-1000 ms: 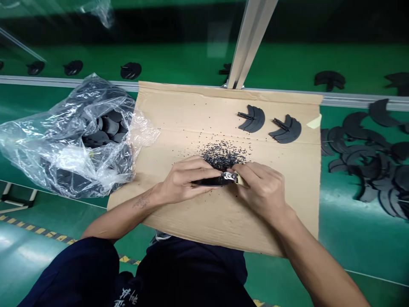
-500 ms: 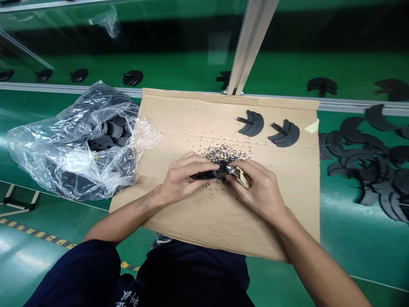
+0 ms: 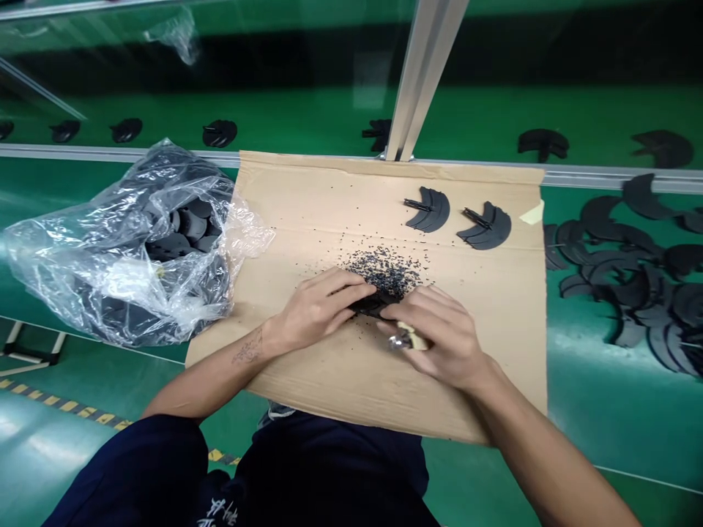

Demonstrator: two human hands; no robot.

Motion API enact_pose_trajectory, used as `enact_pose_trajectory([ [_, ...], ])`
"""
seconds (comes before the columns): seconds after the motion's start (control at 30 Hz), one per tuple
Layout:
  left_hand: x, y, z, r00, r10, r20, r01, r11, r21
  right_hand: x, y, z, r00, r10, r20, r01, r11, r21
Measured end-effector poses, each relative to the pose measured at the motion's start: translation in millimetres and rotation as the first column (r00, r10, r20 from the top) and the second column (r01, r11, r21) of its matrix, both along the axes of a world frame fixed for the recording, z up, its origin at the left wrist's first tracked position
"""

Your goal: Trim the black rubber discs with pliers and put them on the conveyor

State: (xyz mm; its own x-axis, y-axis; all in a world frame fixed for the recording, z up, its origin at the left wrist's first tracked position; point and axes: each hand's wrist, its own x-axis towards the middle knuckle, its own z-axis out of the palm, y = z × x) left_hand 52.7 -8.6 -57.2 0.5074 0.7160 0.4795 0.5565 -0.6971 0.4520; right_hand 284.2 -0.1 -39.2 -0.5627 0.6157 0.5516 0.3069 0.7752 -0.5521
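Note:
My left hand [image 3: 318, 307] is closed around a flat black plastic part [image 3: 372, 303], holding it over the cardboard sheet [image 3: 329, 212]. My right hand [image 3: 439, 333] is closed on a small metal cutter [image 3: 403, 339] with a pale handle, and its fingertips also touch the part. Just beyond both hands lies a heap of tiny black trimmings [image 3: 384, 267]. Two fan-shaped black parts [image 3: 431, 208] [image 3: 488, 227] rest side by side at the far right of the cardboard.
A clear plastic bag [image 3: 132, 249] full of black parts sits to the left. Several loose black parts [image 3: 631, 278] are piled on the green surface at right. An aluminium rail [image 3: 82, 152] and upright post [image 3: 420, 73] run behind; more parts lie beyond it.
My right hand has pulled the cutter back toward me, away from the part's edge. My left hand has turned the part and lowered it slightly.

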Motion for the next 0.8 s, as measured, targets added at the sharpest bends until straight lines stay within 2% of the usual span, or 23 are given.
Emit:
enact_pose_trajectory([
  [0.07,-1,0,0.1,0.997,-0.002,0.082,0.008,0.997,-0.073,4,5,2.1,0.995,-0.027,-0.098,0.017,0.994,-0.106],
  [0.1,-1,1,0.5,0.991,-0.006,0.131,0.020,0.994,-0.105,6,8,2.0,0.993,-0.076,-0.091,0.066,0.992,-0.112],
  [0.17,-1,2,1.3,0.975,-0.023,0.220,0.056,0.988,-0.144,10,13,-0.5,0.981,-0.192,0.031,0.193,0.981,-0.022],
  [0.23,-1,2,2.2,0.961,-0.048,0.274,0.093,0.984,-0.153,12,16,-4.9,0.943,-0.273,0.189,0.256,0.960,0.112],
  [0.3,0,1,2.7,0.952,-0.064,0.299,0.113,0.982,-0.151,12,16,-9.0,0.913,-0.295,0.281,0.247,0.949,0.194],
  [0.4,1,0,3.3,0.947,-0.068,0.313,0.120,0.981,-0.151,11,14,-11.4,0.899,-0.297,0.321,0.228,0.945,0.236],
  [0.63,2,-2,5.0,0.938,-0.084,0.336,0.152,0.971,-0.183,7,11,-9.7,0.893,-0.304,0.330,0.221,0.938,0.267],
  [0.8,5,-4,4.0,0.919,-0.075,0.388,0.170,0.961,-0.217,4,9,-6.4,0.884,-0.357,0.301,0.248,0.906,0.344],
])
